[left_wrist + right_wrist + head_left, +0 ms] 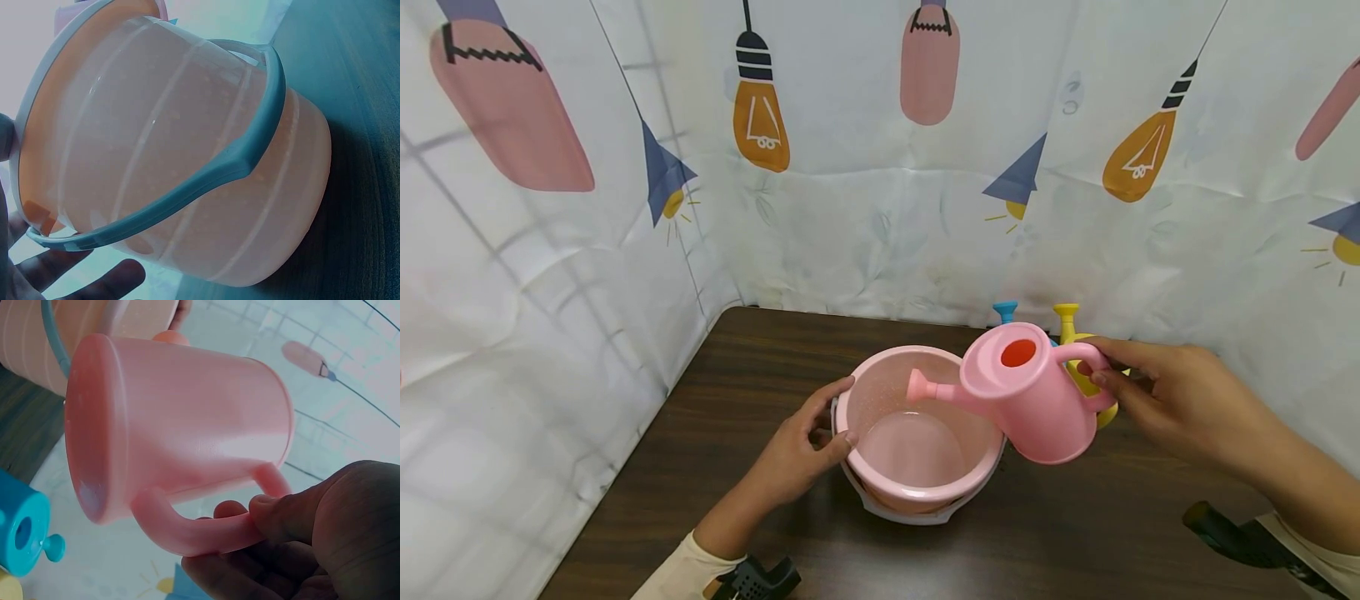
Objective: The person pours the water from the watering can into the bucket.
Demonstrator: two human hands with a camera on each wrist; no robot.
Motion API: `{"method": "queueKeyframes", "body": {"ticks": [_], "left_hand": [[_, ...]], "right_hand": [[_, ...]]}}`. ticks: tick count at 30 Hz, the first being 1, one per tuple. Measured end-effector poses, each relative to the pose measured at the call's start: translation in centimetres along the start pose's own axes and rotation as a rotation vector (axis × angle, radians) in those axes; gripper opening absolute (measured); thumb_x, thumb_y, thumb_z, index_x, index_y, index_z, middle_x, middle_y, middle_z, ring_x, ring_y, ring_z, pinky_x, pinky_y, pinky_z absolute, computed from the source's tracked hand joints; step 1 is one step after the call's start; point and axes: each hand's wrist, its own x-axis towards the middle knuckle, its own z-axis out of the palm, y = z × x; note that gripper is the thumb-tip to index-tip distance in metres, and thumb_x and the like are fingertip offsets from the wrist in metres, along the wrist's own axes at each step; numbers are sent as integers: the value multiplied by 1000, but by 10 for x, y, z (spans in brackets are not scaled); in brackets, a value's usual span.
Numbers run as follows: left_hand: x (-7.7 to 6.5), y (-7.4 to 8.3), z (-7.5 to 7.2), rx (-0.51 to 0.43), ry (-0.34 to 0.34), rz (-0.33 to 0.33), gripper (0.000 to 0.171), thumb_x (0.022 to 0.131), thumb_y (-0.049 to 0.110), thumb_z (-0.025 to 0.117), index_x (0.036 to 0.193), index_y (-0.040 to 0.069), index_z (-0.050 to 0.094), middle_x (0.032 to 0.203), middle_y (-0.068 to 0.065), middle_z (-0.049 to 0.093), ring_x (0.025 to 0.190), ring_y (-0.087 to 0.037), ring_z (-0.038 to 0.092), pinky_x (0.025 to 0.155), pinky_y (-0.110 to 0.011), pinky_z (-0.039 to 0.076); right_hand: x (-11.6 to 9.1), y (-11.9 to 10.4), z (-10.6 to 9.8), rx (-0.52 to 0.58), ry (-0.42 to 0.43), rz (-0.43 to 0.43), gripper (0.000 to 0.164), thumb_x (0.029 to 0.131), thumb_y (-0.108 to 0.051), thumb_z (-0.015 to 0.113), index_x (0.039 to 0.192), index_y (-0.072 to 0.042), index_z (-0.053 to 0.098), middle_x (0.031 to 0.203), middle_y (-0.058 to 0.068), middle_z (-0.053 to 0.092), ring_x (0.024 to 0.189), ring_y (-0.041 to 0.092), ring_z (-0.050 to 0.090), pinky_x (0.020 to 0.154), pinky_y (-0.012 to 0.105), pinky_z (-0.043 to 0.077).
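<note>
A pink bucket (pixel 917 450) with a grey handle (pixel 244 150) stands on the table, its wide mouth facing up. My left hand (pixel 797 446) holds its left rim, thumb on the edge and fingers along the outside. My right hand (pixel 1180 400) grips the handle of a pink watering can (pixel 1045 408). The can is raised and tilted left, its spout (pixel 943 392) over the bucket's mouth. No water shows leaving the spout. In the right wrist view, fingers and thumb wrap the can's handle (pixel 200 534).
Behind the raised can are a yellow watering can (pixel 1066 312) and a blue watering can (pixel 22 519), mostly hidden in the head view. The dark wooden table (pixel 760 358) meets a white patterned curtain (pixel 850 233) at its back and left edges.
</note>
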Motion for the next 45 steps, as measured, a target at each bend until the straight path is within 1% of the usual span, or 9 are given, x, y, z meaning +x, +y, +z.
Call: {"method": "queueKeyframes", "body": {"ticks": [6,13,18,21,27,33,39,45], "left_hand": [[0,0,0,1,-2,0,65,95,35,68,155,32,42,118,-7,62,98,-23,62,78,-37,52],[0,0,0,-3,-1,4,64,95,34,68,155,31,43,120,-7,63,99,-23,62,78,-37,52],[0,0,0,-4,2,10,64,96,34,68,155,31,43,120,-7,63,100,-23,62,79,-37,52],[-1,0,0,-5,2,7,65,96,33,68,155,32,43,121,-7,63,100,-23,62,79,-37,52],[-1,1,0,-14,-2,-4,64,96,32,68,155,32,42,122,-7,63,102,-23,62,80,-37,52],[-1,1,0,-14,-6,-13,65,96,32,68,155,32,42,121,-7,62,102,-23,61,80,-37,52],[-1,2,0,-12,-9,-18,64,96,32,68,155,32,42,121,-7,62,102,-23,61,80,-39,52],[-1,2,0,-6,-5,-24,65,95,33,68,155,33,42,122,-7,62,102,-23,61,80,-39,52]], "right_hand": [[2,-1,0,5,-2,-9,45,77,9,79,113,-17,76,85,-19,63,63,-1,48,56,13,41],[3,-2,0,7,-3,-17,40,80,5,80,113,-17,76,84,-17,65,60,-3,47,54,14,39],[3,-3,0,0,-7,-12,41,79,6,80,113,-18,76,81,-16,61,59,-2,41,52,13,36],[4,-4,-1,-2,-12,-12,40,80,5,80,113,-18,76,79,-17,59,57,-2,39,51,14,34],[6,-5,-1,-19,-14,-20,34,84,0,80,112,-19,76,78,-19,57,60,-2,41,52,14,36],[6,-6,-1,-26,-18,-20,35,83,1,81,112,-18,77,75,-19,55,59,-3,39,51,14,35],[6,-5,-1,-22,-17,-23,37,81,2,81,113,-17,77,78,-18,58,61,-2,41,52,14,36],[7,-4,0,-18,-6,-28,36,82,3,79,110,-20,76,76,-19,57,60,-2,41,52,14,36]]}}
